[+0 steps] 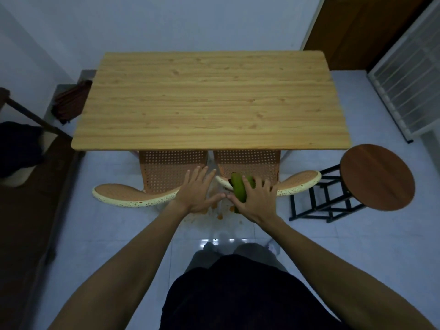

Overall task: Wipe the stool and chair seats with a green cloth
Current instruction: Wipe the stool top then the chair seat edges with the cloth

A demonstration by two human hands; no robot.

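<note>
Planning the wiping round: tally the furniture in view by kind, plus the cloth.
Chairs: 2, left chair and right chair, both tucked under the table
Stool: 1, round wooden stool
Table: 1, wooden table
Green cloth: 1, green cloth under the right hand
Total: 5

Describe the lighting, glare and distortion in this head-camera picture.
Head view: dim, bluish light overall; bright glare patches on the glossy floor tiles; wide-angle bending curves the wooden table edges and window frame; the green cloth under the right hand stays reasonably sharp.

Wooden table (209,101), pale tiled floor (114,225)
</note>
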